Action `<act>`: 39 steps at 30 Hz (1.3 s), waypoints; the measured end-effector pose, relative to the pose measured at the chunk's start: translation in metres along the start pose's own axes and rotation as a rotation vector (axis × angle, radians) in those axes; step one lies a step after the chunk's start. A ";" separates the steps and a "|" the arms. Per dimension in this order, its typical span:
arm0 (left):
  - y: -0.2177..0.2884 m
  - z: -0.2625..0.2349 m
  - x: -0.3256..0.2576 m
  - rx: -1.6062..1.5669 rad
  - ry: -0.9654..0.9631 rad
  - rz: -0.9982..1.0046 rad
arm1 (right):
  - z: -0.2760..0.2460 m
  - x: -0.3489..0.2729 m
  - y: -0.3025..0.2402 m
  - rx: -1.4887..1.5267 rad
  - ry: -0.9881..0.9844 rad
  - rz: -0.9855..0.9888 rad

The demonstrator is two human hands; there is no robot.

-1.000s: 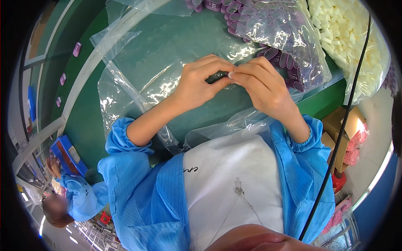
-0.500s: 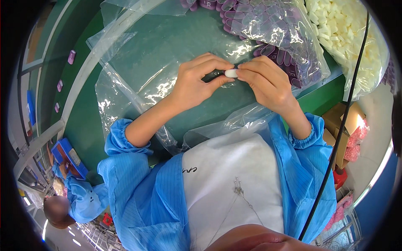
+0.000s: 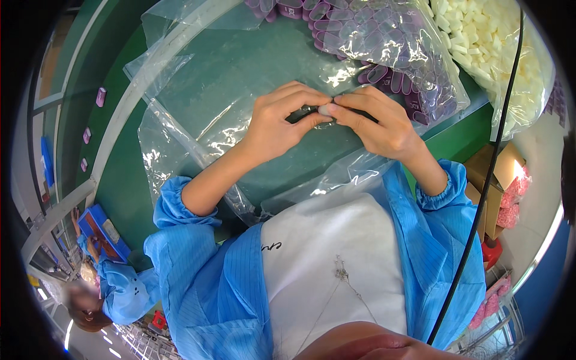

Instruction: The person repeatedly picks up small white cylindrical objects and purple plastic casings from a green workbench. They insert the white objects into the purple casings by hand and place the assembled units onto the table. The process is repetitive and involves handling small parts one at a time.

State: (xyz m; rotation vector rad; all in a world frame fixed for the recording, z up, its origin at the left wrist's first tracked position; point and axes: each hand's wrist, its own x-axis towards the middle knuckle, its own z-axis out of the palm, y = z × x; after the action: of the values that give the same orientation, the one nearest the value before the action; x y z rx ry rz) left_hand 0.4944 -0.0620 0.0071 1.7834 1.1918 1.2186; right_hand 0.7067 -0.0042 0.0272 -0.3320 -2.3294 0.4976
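Both hands meet over a sheet of clear plastic (image 3: pixel 234 66) on the green table. My left hand (image 3: pixel 285 117) pinches a small white rounded piece (image 3: pixel 324 110) between thumb and fingertips. From the other side, my right hand (image 3: pixel 381 123) closes its thumb and fingers on the same piece. Only a small part of it shows between the fingertips; the rest is hidden, so its exact kind cannot be made out. Just beyond my right hand lie many purple oval hollow casings (image 3: pixel 384 75), partly under a clear plastic bag (image 3: pixel 414 45).
A clear bag of small cream-white pieces (image 3: pixel 474 42) lies at the far right. Several single purple casings (image 3: pixel 101 97) lie on the left conveyor. A black cable (image 3: pixel 480 210) crosses the right side, near a cardboard box (image 3: pixel 495 192). A co-worker's blue sleeve (image 3: pixel 123 291) and a blue tray (image 3: pixel 102 231) are at lower left.
My right fingers have shifted over the white piece, which shows less than before. Both hands stay together at nearly the same place. The co-worker at lower left has moved slightly.
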 end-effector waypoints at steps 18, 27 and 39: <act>0.022 -0.024 0.010 0.200 0.009 -0.066 | -0.022 0.001 0.002 -0.088 0.145 0.086; -0.123 -0.361 0.004 0.580 0.146 -0.424 | -0.138 -0.021 0.105 -0.632 0.012 0.989; 0.003 -0.096 0.057 0.663 0.413 0.001 | -0.126 -0.033 0.110 -0.776 0.180 0.805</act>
State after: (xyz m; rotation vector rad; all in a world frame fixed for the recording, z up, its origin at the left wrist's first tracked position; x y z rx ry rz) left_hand 0.4135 -0.0079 0.0619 2.0320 2.0140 1.3291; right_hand 0.8280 0.1141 0.0426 -1.6306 -2.0423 -0.1163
